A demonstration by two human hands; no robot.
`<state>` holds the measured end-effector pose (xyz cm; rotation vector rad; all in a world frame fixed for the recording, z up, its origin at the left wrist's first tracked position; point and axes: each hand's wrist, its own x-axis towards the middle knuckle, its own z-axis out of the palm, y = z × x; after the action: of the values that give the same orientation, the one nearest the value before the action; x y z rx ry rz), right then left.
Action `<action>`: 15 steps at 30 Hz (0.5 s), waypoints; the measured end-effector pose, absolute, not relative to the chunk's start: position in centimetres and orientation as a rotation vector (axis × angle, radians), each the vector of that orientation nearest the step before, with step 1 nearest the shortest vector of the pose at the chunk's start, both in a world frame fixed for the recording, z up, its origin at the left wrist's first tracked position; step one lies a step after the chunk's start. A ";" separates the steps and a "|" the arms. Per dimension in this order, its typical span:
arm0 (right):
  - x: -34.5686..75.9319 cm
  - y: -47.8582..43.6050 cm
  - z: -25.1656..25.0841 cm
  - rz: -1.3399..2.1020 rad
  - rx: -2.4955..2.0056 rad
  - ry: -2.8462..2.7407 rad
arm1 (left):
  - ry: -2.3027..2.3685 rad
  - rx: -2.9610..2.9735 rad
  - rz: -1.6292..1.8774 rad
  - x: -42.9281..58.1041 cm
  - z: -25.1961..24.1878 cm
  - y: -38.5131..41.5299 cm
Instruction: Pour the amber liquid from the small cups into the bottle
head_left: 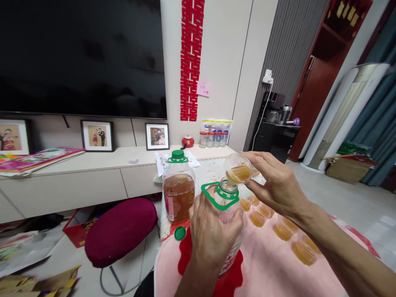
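My left hand (213,227) is wrapped around a clear plastic jug (230,258) with a green carry ring at its neck. In my right hand (274,181) is a small clear plastic cup (237,169), tipped over the jug's open mouth. Amber liquid lies along the cup's lower side and reaches its rim at the opening. A green cap (180,233) rests on the table left of the jug. Behind it stands a second jug (178,194), capped in green and largely filled with amber liquid. Several small cups of amber liquid (283,229) sit beneath and beyond my right forearm.
A pink cloth (260,264) covers the table. To the left stands a round maroon stool (122,231). Along the wall runs a white cabinet (93,181) with framed photos, a red pot (187,141) and several red-lidded jars (213,139). Cardboard (58,282) lies on the floor.
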<state>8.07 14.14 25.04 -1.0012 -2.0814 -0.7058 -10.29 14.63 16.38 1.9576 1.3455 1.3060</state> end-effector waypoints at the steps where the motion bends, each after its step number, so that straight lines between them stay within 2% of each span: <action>1: 8.1 14.2 25.1 -0.715 -0.999 -2.084 | 1.340 1.957 1.303 -10.3 16.4 14.6; 15: 7.8 14.0 25.4 -0.841 -0.991 -2.105 | 1.335 1.963 1.320 -10.4 16.1 14.6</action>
<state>7.85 13.98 25.36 -0.9905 -2.1047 -0.8409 -10.40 14.58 16.06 1.9630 1.3354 1.3203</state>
